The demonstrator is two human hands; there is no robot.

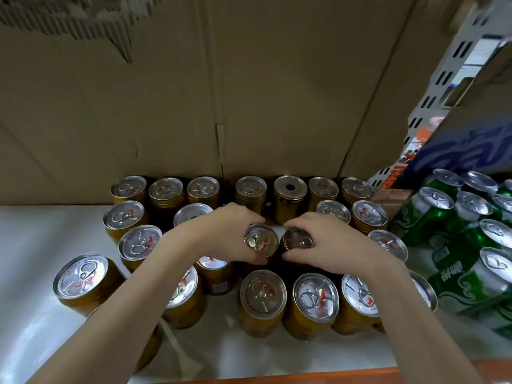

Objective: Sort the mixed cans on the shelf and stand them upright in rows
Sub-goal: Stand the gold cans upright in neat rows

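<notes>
**A:** What are my hands doing?

**B:** Your left hand (232,231) grips one gold can (261,241) by its top. Your right hand (324,242) grips the gold can beside it (298,239). Both stand mid-shelf among the other gold cans (263,295).

**A:** I think I should set them down straight and snug in the row. Keep the green cans (432,209) apart.

**B:** Careful, I'd guess they slip. Round, smooth metal, shiny lids, white shelf (33,245).

cardboard wall (171,101) fills upper frame | perforated metal upright (443,79) upper right | blue printed carton (465,151) right
</notes>
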